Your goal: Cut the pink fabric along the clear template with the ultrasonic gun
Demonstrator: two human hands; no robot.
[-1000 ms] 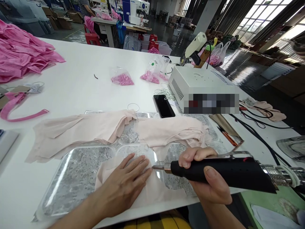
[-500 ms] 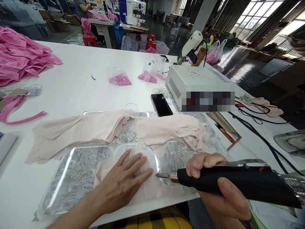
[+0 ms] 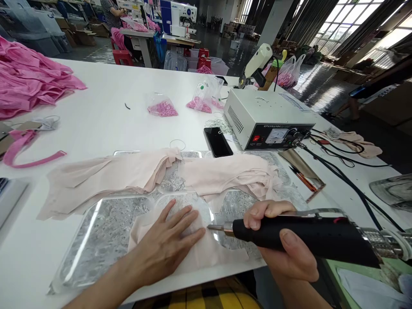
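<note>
My left hand lies flat, fingers spread, pressing a pale pink fabric piece onto a clear plastic template near the table's front edge. My right hand is wrapped around a black-handled cutting tool. Its metal tip points left and sits just off my left fingertips, at the template's edge. Further back lie two stacks of the same pale pink fabric.
A white control box with a cable stands at the right, a black phone beside it. Bags of pink bits and a pink garment pile lie farther back. A person sits at distant sewing machines.
My right hand drew the tool back to the right and slightly down, then brought its tip left again to my left fingertips. My left hand stayed pressed on the fabric.
</note>
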